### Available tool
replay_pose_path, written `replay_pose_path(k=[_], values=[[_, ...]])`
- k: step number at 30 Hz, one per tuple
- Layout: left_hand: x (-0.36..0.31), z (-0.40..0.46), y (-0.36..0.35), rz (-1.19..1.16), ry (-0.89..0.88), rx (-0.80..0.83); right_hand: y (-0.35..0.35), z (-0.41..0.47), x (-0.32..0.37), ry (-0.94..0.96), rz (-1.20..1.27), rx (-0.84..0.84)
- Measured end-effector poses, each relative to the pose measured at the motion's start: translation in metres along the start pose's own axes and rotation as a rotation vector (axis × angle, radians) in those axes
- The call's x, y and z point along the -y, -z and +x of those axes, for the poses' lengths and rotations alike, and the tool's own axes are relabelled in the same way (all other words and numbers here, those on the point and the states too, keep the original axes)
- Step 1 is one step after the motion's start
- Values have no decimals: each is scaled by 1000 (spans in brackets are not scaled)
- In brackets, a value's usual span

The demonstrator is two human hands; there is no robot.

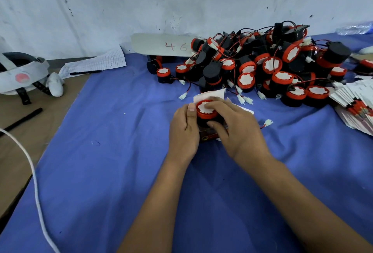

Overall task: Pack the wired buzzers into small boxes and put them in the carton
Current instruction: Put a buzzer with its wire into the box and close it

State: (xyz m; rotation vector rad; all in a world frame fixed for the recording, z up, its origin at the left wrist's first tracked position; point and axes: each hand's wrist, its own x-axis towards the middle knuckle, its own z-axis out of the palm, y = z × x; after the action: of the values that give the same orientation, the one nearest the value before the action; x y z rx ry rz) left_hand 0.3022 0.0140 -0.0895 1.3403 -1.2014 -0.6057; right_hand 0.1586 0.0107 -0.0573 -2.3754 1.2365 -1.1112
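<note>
A black buzzer with a red cap (204, 109) stands partly inside a small open box (209, 134), whose white flaps (210, 93) stick up behind it. My left hand (184, 131) grips the box's left side, thumb against the red cap. My right hand (234, 129) curls over the buzzer's top and right side. Its red-black wire ends in a white plug (268, 123) that lies on the cloth to the right. A big pile of wired buzzers (268, 65) sits behind. No carton is visible.
A stack of flat, unfolded small boxes (355, 101) fans out at the right edge. A cardboard piece marked 46 (161, 45) leans at the wall. At left lie a headset (22, 73), paper (96, 63), pens (85, 72) and a white cable (36, 184). A blue cloth (113, 152) covers the table.
</note>
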Motion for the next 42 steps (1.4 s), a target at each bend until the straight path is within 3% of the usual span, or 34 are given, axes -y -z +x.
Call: replay_pose_path(k=[8, 15, 18, 23, 29, 34, 38, 42], values=[[-1, 0, 1, 83, -25, 26, 10, 3, 0, -54, -392, 113], [-4, -2, 6, 45, -47, 114, 16, 4, -5, -130, -170, 86], [-3, -1, 7, 54, -82, 146, 14, 3, -7, -215, -170, 105], [-3, 4, 13, 45, -83, 166, 17, 2, -8, -222, -287, -15], [-2, 7, 18, 35, -73, 190, 20, 5, -8, -179, -269, 60], [1, 9, 19, 56, -91, 199, 21, 5, -13, -140, -454, 328], [0, 8, 15, 10, -68, 180, 20, 3, -13, -121, -419, 353], [-3, 4, 4, -10, -43, 63, 18, 0, -13, -97, -409, 348]])
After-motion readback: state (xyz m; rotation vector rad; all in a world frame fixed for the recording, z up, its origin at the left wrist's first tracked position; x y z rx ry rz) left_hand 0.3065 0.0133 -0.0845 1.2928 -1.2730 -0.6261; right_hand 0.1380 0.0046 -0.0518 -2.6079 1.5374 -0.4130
